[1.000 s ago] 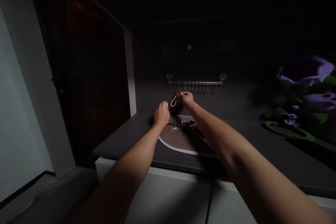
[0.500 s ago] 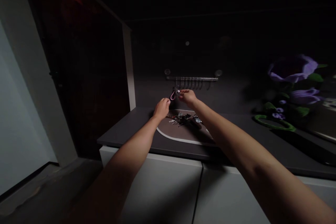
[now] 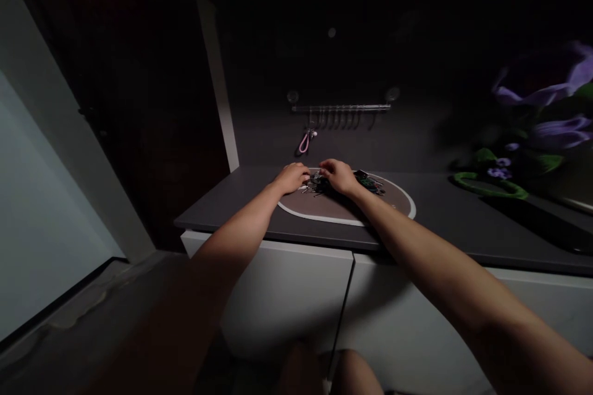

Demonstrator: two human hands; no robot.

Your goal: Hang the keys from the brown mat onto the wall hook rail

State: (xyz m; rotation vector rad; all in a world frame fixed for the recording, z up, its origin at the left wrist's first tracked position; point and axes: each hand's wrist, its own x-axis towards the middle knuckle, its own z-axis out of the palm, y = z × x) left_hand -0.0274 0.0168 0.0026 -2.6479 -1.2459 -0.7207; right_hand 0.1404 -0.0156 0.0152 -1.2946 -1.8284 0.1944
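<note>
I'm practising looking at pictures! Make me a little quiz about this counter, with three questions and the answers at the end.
1. True or false: the pink strap hangs below the hook rail.
2. Which is nearer the green loop: the left hand or the right hand?
3. Fill in the gap: both hands are at a heap of ____ on the oval mat.

Key:
1. True
2. The right hand
3. keys
</note>
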